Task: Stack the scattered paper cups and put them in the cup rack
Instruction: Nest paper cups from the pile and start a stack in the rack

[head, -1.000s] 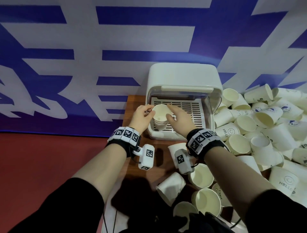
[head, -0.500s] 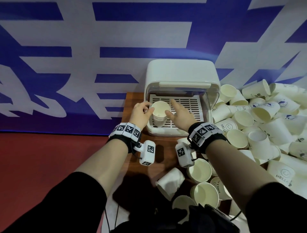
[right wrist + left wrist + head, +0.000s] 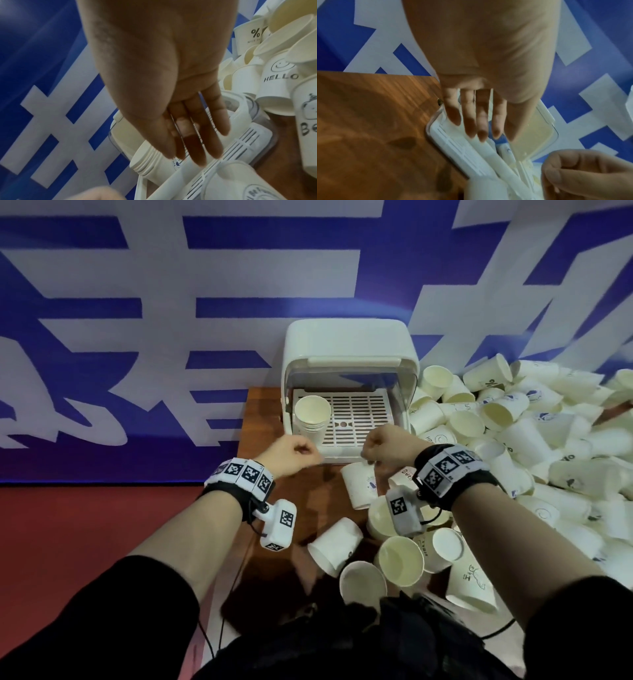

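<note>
- State of the work: a stack of paper cups (image 3: pixel 311 419) stands upright in the front-left corner of the cup rack (image 3: pixel 349 392), on its slatted tray (image 3: pixel 356 419). No hand touches it.
- Left hand (image 3: pixel 291 455): it hovers over the counter (image 3: pixel 267 419) just in front of the rack. The left wrist view shows its fingers (image 3: pixel 476 119) nearly straight and holding nothing.
- Right hand (image 3: pixel 388 448): it hangs above a cup lying on its side (image 3: pixel 359 486) at the rack's front edge. The right wrist view shows the fingers (image 3: pixel 202 138) extended and empty.
- Step in hand, as judged: start a new stack from the loose cups (image 3: pixel 513 440) heaped to the right of the rack.
- Procedure: take the nearest cup first, the one on its side under the right hand. Grip the wall lightly near the rim; paper walls crush under a hard pinch.
- Turn every cup mouth-up before nesting, and seat each cup straight so the stack does not lean.
- Use the left hand to hold the growing stack and the right hand to feed it.
- Placement: set the next stack beside the first, on the free slats, without knocking the standing one.
- Caution: the heap is unstable; lift cups from the top and avoid dragging them off the counter.
</note>
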Demonstrator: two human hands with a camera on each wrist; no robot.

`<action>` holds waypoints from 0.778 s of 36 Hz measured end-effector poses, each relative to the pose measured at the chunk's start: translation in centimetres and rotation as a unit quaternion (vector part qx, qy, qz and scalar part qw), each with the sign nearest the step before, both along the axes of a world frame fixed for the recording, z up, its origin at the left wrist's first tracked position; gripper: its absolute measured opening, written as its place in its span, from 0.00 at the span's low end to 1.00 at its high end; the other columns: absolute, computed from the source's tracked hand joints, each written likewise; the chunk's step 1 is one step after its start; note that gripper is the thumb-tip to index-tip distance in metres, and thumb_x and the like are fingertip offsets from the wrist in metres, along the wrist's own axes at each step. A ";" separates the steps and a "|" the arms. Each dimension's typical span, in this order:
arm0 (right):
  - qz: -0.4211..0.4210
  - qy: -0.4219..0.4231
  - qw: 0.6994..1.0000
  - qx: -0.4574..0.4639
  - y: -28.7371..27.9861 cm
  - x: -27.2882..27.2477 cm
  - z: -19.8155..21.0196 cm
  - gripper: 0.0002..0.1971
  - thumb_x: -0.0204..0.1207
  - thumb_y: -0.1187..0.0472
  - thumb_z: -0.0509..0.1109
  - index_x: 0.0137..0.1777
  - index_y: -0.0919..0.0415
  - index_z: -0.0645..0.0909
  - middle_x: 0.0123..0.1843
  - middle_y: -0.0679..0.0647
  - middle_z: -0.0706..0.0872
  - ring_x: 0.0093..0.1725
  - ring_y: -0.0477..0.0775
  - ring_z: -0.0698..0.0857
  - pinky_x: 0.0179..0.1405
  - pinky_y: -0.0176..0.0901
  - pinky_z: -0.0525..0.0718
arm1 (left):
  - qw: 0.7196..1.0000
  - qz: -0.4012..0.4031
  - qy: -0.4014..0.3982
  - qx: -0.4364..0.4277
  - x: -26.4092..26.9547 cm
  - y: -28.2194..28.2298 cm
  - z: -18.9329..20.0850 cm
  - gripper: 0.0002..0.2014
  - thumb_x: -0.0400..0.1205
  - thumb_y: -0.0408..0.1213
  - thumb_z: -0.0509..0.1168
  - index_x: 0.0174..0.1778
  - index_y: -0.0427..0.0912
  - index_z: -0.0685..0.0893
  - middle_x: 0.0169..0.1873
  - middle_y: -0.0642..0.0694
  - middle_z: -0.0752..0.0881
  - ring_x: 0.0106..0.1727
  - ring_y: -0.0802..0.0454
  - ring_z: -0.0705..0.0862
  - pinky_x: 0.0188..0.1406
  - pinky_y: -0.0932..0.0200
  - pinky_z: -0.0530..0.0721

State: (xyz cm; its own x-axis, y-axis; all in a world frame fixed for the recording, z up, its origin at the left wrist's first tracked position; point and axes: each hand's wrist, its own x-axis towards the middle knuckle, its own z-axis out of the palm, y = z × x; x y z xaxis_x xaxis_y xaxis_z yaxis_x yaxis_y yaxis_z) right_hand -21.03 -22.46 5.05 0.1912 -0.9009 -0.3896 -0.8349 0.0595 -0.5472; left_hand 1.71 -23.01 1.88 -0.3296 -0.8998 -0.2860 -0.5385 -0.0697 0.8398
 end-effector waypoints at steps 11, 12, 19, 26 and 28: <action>0.064 0.080 0.990 0.094 5.8 -0.4 -0.1 0.12 0.73 0.54 0.73 0.38 0.64 0.86 0.37 0.55 0.90 0.34 0.47 0.83 0.38 0.38 0.80 | 0.958 -0.213 -0.132 0.142 -0.4 6.1 -1.9 0.25 0.72 0.21 0.67 0.61 0.50 0.81 0.57 0.48 0.82 0.51 0.51 0.81 0.51 0.52 0.83; 0.062 0.078 0.992 0.083 6.1 -0.3 -0.4 0.12 0.73 0.54 0.73 0.38 0.64 0.87 0.38 0.57 0.90 0.34 0.49 0.83 0.39 0.40 0.80 | 0.953 -0.221 -0.139 0.151 -0.3 6.6 -2.0 0.28 0.71 0.21 0.68 0.64 0.50 0.80 0.58 0.49 0.80 0.53 0.49 0.80 0.52 0.52 0.83; 0.011 0.022 0.999 -0.048 6.6 0.8 -1.6 0.13 0.75 0.56 0.72 0.30 0.55 0.76 0.31 0.47 0.80 0.33 0.44 0.78 0.35 0.39 0.73 | 0.942 -0.267 -0.157 0.131 -0.1 8.5 -3.4 0.36 0.70 0.34 0.77 0.74 0.55 0.74 0.60 0.51 0.78 0.59 0.47 0.80 0.63 0.53 0.81; 0.021 0.054 0.993 -0.098 4.7 2.5 -3.3 0.17 0.75 0.60 0.70 0.65 0.58 0.78 0.61 0.54 0.78 0.58 0.55 0.80 0.57 0.47 0.79 | 0.966 -0.208 -0.090 0.122 -0.2 8.7 -5.3 0.27 0.72 0.31 0.77 0.68 0.48 0.82 0.55 0.46 0.81 0.47 0.52 0.81 0.56 0.57 0.83; 0.035 0.078 0.993 -0.083 4.0 3.0 -3.8 0.24 0.75 0.61 0.69 0.72 0.56 0.73 0.69 0.54 0.73 0.64 0.56 0.78 0.61 0.48 0.78 | 0.969 -0.198 -0.086 0.119 0.0 8.5 -5.5 0.23 0.73 0.33 0.76 0.65 0.48 0.84 0.55 0.45 0.83 0.47 0.52 0.82 0.61 0.54 0.82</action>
State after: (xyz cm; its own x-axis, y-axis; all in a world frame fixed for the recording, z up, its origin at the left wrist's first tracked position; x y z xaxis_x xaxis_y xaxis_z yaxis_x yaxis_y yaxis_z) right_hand -17.99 -18.43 1.29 0.2041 -0.9420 -0.2663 -0.9095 -0.0819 -0.4076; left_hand 1.69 -14.52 -3.62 -0.5655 -0.6135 -0.5512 -0.6926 -0.0096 0.7213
